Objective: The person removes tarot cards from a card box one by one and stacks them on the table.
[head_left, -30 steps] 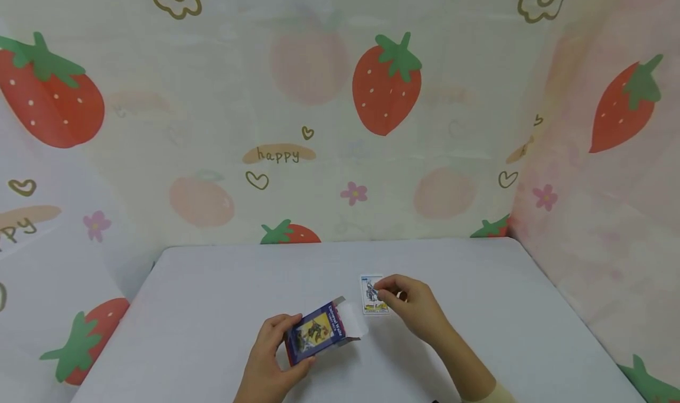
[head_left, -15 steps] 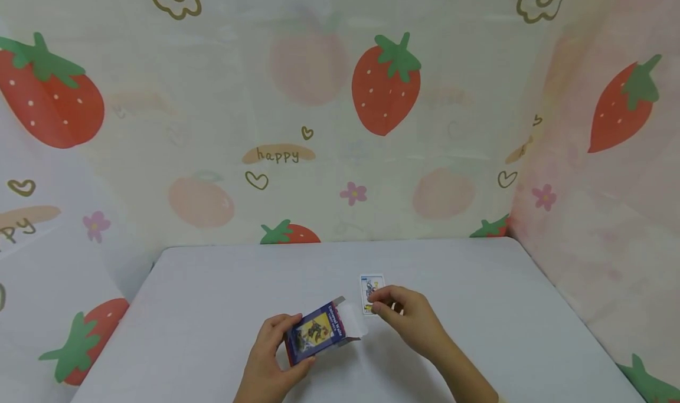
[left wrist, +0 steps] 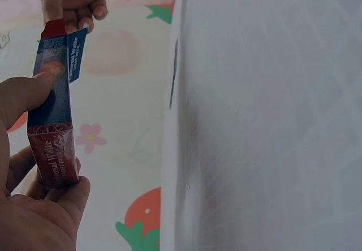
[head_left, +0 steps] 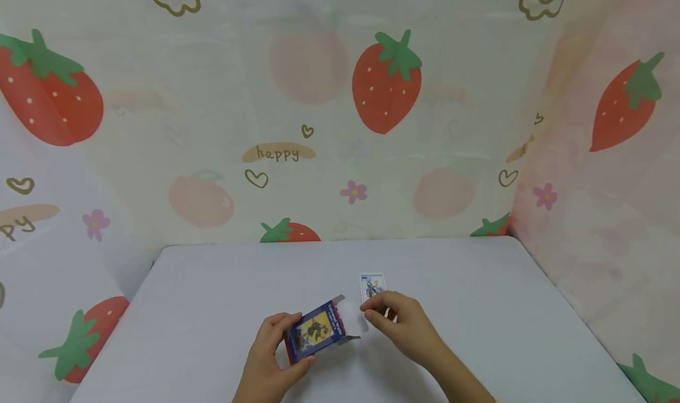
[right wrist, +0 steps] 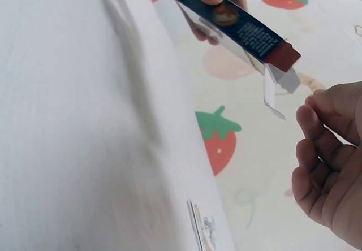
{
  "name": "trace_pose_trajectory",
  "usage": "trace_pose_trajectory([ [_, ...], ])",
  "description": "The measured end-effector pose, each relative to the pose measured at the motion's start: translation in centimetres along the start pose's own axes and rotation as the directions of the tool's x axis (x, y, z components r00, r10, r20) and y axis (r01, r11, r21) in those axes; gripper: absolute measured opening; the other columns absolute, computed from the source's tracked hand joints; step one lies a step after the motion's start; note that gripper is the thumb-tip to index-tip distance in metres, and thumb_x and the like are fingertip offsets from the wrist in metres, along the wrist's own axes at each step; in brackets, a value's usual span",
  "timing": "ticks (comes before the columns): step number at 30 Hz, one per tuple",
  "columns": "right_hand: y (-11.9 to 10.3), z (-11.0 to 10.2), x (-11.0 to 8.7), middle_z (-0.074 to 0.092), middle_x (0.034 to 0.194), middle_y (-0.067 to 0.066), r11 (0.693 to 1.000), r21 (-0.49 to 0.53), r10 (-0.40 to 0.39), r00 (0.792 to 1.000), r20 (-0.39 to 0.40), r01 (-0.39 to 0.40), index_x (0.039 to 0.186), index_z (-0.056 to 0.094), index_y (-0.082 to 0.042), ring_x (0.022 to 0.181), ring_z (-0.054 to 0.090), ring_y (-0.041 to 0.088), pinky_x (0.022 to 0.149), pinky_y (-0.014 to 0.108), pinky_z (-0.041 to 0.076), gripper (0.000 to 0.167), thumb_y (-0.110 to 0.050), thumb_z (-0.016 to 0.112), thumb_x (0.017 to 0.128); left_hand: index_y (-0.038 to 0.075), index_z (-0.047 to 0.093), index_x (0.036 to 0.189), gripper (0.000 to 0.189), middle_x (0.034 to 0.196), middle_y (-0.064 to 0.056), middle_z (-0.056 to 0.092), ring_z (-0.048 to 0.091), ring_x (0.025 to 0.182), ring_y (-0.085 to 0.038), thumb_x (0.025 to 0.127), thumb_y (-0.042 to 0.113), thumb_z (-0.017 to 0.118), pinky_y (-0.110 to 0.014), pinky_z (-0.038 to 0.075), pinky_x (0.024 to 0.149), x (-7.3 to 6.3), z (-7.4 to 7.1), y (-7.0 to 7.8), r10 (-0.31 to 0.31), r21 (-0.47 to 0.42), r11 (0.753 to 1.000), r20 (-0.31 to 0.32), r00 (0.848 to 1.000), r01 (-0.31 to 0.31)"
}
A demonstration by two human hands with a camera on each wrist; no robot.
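Observation:
My left hand (head_left: 271, 359) grips a dark blue tarot card box (head_left: 317, 330) above the table, thumb on one narrow side and fingers on the other. "Universal Waite" is printed on it. Its white-lined end flap (right wrist: 270, 90) hangs open toward my right hand (head_left: 406, 326). The right fingers are loosely bent, thumb and forefinger tips close together beside the flap, with nothing visible between them. Behind that hand lies a picture card (head_left: 372, 282), partly covered by the fingers; the right wrist view shows its edge (right wrist: 199, 226), and whether several are stacked I cannot tell.
A white-covered table (head_left: 228, 285) spreads under both hands. Fabric walls (head_left: 462, 125) printed with strawberries, flowers and hearts enclose it at the back and both sides.
My right hand has moved left and slightly nearer to me, from over the picture card to beside the box's open flap. The left hand and box have stayed nearly still.

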State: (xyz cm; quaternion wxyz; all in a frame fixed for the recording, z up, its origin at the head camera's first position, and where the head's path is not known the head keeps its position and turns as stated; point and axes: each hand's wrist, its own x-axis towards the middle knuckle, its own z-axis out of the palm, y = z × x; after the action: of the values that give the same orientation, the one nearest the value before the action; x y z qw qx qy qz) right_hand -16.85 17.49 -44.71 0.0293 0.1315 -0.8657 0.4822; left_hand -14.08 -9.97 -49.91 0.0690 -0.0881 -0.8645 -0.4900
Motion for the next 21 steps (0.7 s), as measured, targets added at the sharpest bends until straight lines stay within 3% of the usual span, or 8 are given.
trace_pose_trajectory([
  [13,0.4,1.4,-0.3,0.070,0.090,-0.015,1.000,-0.018,-0.024,0.999,0.046,0.025,0.098,0.077,-0.025,0.078,0.057,0.009,0.067,0.023,0.051,0.004,-0.027,0.074,0.095,0.025,0.061,0.138,0.071,0.133,0.003,0.051,0.054,0.122,-0.020,0.075,0.021,0.093,-0.047,0.050,0.106,-0.1,0.1,0.3,-0.023,-0.030,0.999,0.007,1.000,0.024],
  [21,0.6,2.0,-0.3,0.069,0.088,-0.012,0.999,0.009,-0.032,0.998,0.059,0.031,0.097,0.077,-0.024,0.077,0.057,0.008,0.067,0.023,0.050,0.008,-0.032,0.075,0.094,0.025,0.061,0.138,0.072,0.132,0.003,0.051,0.055,0.120,-0.019,0.074,0.022,0.094,-0.046,0.052,0.105,-0.2,0.1,0.3,0.000,-0.018,1.000,-0.003,1.000,0.000],
])
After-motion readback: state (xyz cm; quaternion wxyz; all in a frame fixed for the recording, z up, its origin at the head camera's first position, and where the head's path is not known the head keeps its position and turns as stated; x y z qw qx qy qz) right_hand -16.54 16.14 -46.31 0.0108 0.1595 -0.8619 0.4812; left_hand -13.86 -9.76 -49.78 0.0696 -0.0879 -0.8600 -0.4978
